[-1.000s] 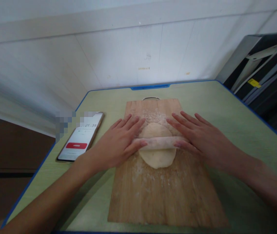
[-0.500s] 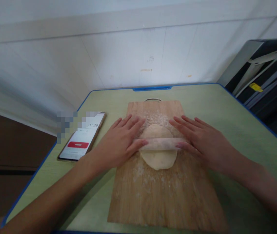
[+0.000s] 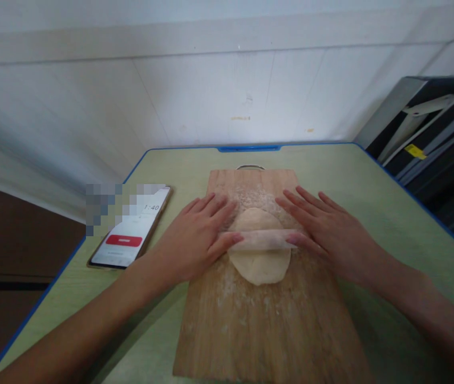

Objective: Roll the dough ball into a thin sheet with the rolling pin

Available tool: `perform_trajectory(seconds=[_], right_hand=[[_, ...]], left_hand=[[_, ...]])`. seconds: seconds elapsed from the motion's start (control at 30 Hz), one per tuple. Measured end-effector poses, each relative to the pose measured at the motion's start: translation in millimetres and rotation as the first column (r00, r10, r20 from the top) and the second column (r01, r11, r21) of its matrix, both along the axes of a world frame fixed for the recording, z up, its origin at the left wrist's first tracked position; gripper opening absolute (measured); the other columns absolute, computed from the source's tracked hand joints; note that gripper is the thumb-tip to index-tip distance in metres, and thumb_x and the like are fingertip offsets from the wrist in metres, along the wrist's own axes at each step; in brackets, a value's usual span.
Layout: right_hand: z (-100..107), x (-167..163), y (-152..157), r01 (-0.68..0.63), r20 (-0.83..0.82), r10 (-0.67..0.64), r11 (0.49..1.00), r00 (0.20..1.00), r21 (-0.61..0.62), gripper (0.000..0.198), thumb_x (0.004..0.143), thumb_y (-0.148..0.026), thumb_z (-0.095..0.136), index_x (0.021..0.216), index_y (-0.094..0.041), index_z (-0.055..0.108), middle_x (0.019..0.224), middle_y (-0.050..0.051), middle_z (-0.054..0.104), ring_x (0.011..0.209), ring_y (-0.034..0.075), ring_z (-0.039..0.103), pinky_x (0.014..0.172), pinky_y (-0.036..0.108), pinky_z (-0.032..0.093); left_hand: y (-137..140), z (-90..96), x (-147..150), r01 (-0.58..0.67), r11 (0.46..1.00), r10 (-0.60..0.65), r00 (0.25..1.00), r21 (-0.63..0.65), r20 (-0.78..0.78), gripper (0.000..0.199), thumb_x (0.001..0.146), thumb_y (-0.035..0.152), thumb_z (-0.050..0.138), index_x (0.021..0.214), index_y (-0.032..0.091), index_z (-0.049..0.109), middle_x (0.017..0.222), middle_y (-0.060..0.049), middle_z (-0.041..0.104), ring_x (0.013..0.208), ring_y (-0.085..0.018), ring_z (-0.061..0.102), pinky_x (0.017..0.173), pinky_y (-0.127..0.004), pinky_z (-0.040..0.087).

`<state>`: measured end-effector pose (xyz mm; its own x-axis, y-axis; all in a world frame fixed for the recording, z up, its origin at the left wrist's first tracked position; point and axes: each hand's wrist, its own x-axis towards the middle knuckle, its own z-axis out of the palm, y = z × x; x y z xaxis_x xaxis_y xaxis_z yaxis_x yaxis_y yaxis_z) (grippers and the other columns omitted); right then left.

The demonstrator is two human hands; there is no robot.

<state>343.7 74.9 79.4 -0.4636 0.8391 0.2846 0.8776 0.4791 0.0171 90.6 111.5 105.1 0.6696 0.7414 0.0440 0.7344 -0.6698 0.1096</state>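
Rests left hand (image 3: 201,234) and right hand (image 3: 333,232), spread wide, on opposite ends of a rolling pin (image 3: 265,239) across flattened dough (image 3: 259,268) on a wooden cutting board (image 3: 270,333).

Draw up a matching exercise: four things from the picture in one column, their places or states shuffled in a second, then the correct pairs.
Column one
1. phone
2. rolling pin
3. dough
4. wooden board

Column two
A. flattened, with part showing on either side of the tool across it
B. lying directly on the green table, dusted with white powder
C. left of the board, with a red button on its screen
D. white, laid across the dough

Right pairs: 1-C, 2-D, 3-A, 4-B.
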Motion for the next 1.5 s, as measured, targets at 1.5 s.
perform_trajectory(seconds=[1.5], right_hand=[[9.7,7.8,-9.9,-0.196,-0.116,0.18,0.969,0.977,-0.148,0.064,0.096,-0.055,0.033,0.138,-0.01,0.05,0.14,0.015,0.051,0.129,0.028,0.048,0.104,0.047,0.044]], left_hand=[[-5.5,3.3,-2.7,0.042,0.99,-0.048,0.998,-0.132,-0.043,0.077,0.095,0.063,0.009,0.147,0.012,0.034,0.154,-0.011,0.034,0.143,-0.024,0.029,0.117,-0.043,0.023]])
